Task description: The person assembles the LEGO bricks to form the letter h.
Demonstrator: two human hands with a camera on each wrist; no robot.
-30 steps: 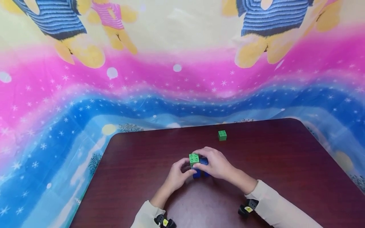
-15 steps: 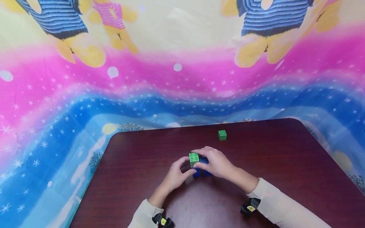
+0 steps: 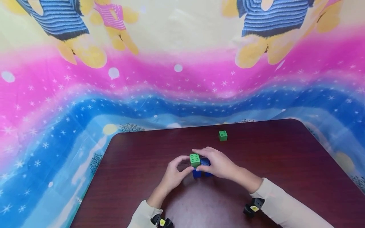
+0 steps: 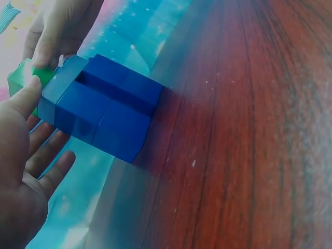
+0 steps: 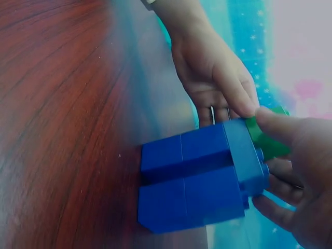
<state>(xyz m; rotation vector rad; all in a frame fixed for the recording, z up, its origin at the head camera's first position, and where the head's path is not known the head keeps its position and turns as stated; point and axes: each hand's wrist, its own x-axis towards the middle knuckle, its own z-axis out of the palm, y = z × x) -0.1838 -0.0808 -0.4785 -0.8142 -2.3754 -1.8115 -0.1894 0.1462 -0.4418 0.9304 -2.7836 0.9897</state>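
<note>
A green toy building brick (image 3: 195, 160) with studs on top sits at the left end of a blue brick structure. In the left wrist view, two side-by-side stacks of blue bricks (image 4: 104, 122) stand on the table, bridged by a lighter-looking blue brick (image 4: 65, 88). My left hand (image 3: 172, 174) pinches the green brick from the left, thumb in front, its lower fingers spread below. From the right, my right hand (image 3: 219, 163) holds the same brick between thumb and index finger. In the right wrist view, blue studs (image 5: 263, 161) show beside the green brick. My hands hide part of the structure.
Another green brick (image 3: 223, 135) lies toward the back of the dark red-brown table (image 3: 137, 155). Behind the table's far edge hangs a colourful printed cloth (image 3: 182, 82). Black straps with small devices (image 3: 254, 207) are on both wrists.
My right thumb has slid slightly right and down along the green brick's front, uncovering more of its face. Both forearms have shifted a little outward. The bricks stay in place.
</note>
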